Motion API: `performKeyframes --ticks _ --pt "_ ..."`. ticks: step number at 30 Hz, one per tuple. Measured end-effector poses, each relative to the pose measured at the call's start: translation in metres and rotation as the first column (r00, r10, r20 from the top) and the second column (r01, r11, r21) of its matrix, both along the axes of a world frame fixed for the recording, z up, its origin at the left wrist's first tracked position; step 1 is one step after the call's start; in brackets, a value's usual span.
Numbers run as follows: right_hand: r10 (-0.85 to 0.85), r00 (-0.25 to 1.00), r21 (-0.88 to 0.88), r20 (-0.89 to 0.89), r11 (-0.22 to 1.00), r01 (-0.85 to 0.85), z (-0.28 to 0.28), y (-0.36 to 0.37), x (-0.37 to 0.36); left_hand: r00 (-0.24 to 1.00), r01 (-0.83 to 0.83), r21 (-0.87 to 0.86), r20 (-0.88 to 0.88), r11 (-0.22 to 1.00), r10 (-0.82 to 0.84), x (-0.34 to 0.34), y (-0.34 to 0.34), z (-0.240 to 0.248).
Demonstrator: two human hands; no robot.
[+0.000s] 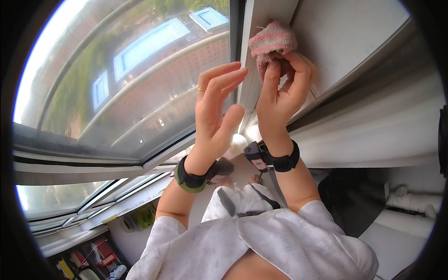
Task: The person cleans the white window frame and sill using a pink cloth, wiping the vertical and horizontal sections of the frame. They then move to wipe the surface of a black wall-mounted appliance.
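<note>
The big window point(126, 70) is on the left, and a long pale curtain point(373, 135) hangs on the right. Between them stands a white frame point(255, 18). If an arm swings too far right, I think it could bump or tug the curtain.

The left hand point(214, 105) holds nothing. Its fingers are up and apart, near the frame, and I can't tell if it touches anything. If it moves across quickly, it could knock the other hand, because the two are close.

The right hand point(279, 100) pinches the striped cloth point(274, 37) between its thumb and fingers. The cloth is pink and white, bunched up high beside the frame. I can't tell if it is touching the frame. Only a bit of it is pinched, so it could slip out and drop if the pinch gets loose. A loose end could also catch on an edge.

Each wrist wears a strap with a dark box. The right box point(254, 153) could scrape the wall side if that arm twists. It has a small label point(258, 164) with a red edge, too tiny for me to read. The smallest thing is a gold ring point(200, 89), which the cloth's threads could snag on.
</note>
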State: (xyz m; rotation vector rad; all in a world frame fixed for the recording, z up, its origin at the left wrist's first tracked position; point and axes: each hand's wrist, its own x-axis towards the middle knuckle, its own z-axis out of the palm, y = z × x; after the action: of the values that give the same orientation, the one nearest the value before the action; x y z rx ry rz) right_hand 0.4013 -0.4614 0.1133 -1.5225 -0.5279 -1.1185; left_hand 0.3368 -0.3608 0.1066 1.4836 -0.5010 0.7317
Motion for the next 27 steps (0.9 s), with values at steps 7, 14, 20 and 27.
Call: performKeyframes --ticks 7,14,20,27 --pt "0.014 0.949 -0.116 -0.316 0.992 -0.053 -0.097 0.005 0.006 0.969 -0.053 0.098 -0.234 0.994 0.075 -0.024 0.027 -0.043" --pt "0.044 0.998 -0.117 -0.040 0.992 -0.048 0.010 0.017 0.018 0.941 -0.083 0.058 -0.325 0.995 0.098 -0.037 0.034 -0.045" --pt "0.059 0.974 -0.163 -0.220 0.982 -0.096 -0.053 0.008 0.001 0.937 -0.097 0.035 -0.333 0.995 0.103 -0.040 0.036 -0.047" --pt "-0.057 0.997 -0.129 0.046 0.990 0.062 0.045 0.017 0.020 0.949 -0.123 0.053 -0.286 0.991 0.133 -0.042 0.043 -0.034"
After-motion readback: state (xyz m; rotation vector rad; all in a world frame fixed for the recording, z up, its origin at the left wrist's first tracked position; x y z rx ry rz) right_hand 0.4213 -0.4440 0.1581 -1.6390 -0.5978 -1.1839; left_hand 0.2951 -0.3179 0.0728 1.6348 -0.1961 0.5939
